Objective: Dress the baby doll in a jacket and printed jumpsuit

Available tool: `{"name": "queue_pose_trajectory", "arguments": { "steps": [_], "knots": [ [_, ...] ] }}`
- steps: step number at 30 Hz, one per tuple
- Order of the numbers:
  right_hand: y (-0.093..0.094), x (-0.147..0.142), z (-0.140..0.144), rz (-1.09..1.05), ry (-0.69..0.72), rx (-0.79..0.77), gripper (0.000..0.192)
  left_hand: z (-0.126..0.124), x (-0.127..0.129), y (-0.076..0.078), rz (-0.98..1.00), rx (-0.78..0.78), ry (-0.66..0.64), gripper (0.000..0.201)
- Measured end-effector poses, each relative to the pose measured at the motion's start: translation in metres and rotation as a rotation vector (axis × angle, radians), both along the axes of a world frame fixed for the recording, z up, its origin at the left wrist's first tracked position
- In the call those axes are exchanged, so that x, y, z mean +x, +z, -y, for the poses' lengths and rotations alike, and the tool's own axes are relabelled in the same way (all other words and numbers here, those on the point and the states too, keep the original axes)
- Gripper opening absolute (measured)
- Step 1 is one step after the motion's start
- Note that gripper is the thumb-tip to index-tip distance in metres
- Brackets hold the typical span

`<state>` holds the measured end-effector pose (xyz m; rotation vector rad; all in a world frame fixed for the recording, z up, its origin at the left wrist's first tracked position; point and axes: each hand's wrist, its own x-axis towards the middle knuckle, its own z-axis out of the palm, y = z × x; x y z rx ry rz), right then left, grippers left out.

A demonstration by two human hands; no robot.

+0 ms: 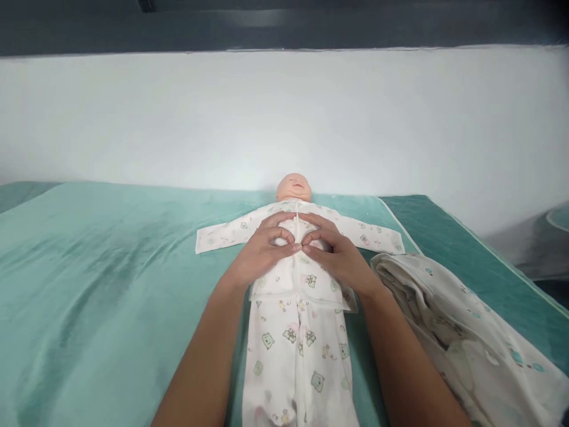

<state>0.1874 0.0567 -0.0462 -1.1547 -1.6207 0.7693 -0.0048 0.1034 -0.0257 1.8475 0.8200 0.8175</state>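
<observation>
A baby doll [294, 187] lies on its back, dressed in a white long-sleeved top [272, 283] printed with small animals. Both sleeves stretch out to the sides. White printed pants [275, 356] cover its legs, with the top's hem lying over the waist. My left hand [267, 246] pinches the left edge of the top's front opening at the chest. Facing it, my right hand [331, 246] pinches the right edge, and the fingertips of both hands nearly meet at the centre line. Any fastener between the fingertips is hidden.
A green sheet [111, 284] with wrinkles covers the bed under the doll. At the right lies a crumpled white printed cloth [471, 320], close to my right forearm. A white wall [284, 118] rises behind the doll's head, with a dark band above.
</observation>
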Motion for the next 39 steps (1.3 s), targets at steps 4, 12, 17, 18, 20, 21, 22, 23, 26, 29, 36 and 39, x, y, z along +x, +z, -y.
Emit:
{"name": "queue_pose_trajectory", "arguments": {
  "steps": [4, 12, 17, 18, 20, 21, 22, 23, 26, 29, 36, 39],
  "knots": [
    [-0.001, 0.002, -0.001, -0.019, 0.029, 0.008, 0.007, 0.001, -0.001, 0.002, -0.038, -0.013, -0.015, 0.017],
    [-0.001, 0.0, -0.002, -0.055, -0.007, -0.01, 0.011, 0.0, -0.002, 0.0, 0.022, -0.032, -0.015, 0.012],
    [-0.001, -0.003, -0.002, -0.123, -0.046, -0.058, 0.019, -0.002, 0.0, -0.002, -0.062, 0.12, -0.034, 0.018],
    [0.0, -0.005, -0.002, -0.112, -0.076, -0.062, 0.02, -0.001, 0.002, -0.003, -0.092, 0.156, -0.025, 0.019],
    [0.0, -0.008, -0.001, -0.07, -0.146, -0.05, 0.021, 0.001, 0.004, -0.003, -0.132, 0.203, 0.004, 0.02],
    [0.0, -0.01, -0.001, -0.054, -0.172, -0.039, 0.021, 0.002, 0.004, -0.003, -0.144, 0.212, 0.016, 0.02],
    [0.0, -0.011, -0.001, -0.048, -0.188, -0.03, 0.021, 0.002, 0.005, -0.002, -0.152, 0.212, 0.024, 0.019],
    [0.0, -0.012, -0.002, -0.052, -0.194, -0.028, 0.021, 0.003, 0.004, -0.002, -0.154, 0.207, 0.029, 0.017],
    [-0.003, -0.011, -0.004, -0.162, -0.198, -0.056, 0.023, 0.004, 0.003, 0.0, -0.147, 0.177, 0.037, 0.012],
    [-0.011, -0.006, -0.009, -0.419, -0.28, -0.066, 0.026, 0.005, 0.006, 0.0, -0.151, 0.205, 0.074, 0.015],
    [-0.039, 0.013, -0.018, -0.519, -0.628, -0.15, 0.026, 0.014, 0.029, -0.003, -0.392, 0.472, 0.411, 0.014],
    [-0.048, 0.031, -0.012, -0.303, -0.566, -0.162, 0.025, 0.014, 0.029, -0.004, -0.411, 0.473, 0.427, 0.009]
  ]
}}
